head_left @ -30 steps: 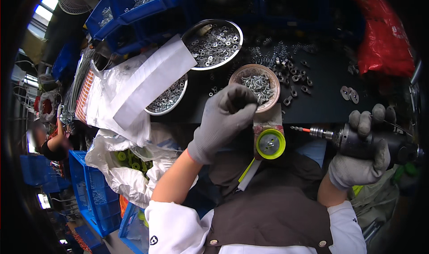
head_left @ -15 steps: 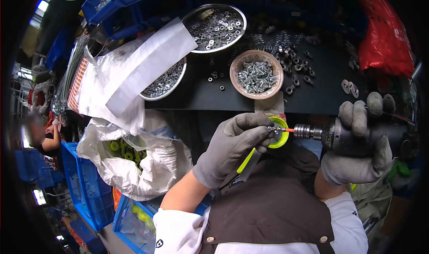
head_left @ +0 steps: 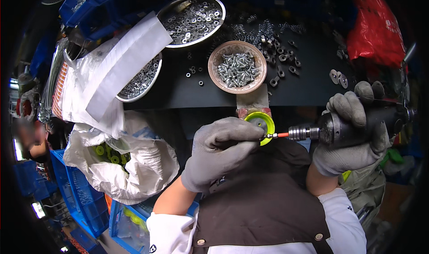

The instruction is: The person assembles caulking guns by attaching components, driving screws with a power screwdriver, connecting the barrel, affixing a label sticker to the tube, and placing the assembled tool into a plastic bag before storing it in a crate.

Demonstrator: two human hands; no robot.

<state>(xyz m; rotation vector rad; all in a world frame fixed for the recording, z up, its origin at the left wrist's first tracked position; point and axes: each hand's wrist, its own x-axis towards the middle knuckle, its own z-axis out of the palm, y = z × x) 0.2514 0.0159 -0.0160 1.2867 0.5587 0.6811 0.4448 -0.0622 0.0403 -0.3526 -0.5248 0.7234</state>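
Note:
My left hand (head_left: 223, 149), in a grey glove, is closed on a yellow-green round plastic part (head_left: 269, 122) with a raised rim. Thumb and forefinger pinch together in front of it, and what lies between their tips is mostly hidden. A small metal fastener (head_left: 268, 136) shows just past the fingertips. My gloved right hand (head_left: 342, 158) grips a black power screwdriver (head_left: 331, 131) held level, pointing left. Its red-sleeved bit (head_left: 281, 134) meets the fastener, in line with it.
On the black bench stand a patterned bowl (head_left: 215, 77) of screws and two metal dishes of washers and nuts, the larger dish (head_left: 222, 24) behind. Springs and small metal fittings (head_left: 281, 57) lie loose beyond. A white sack (head_left: 143, 164) of green parts sits left; a person is farther left.
The view has shifted, so the bench items sit farther left. My left fingers have closed over the pinched fastener and hide more of it and the green part. The screwdriver stays in my right hand.

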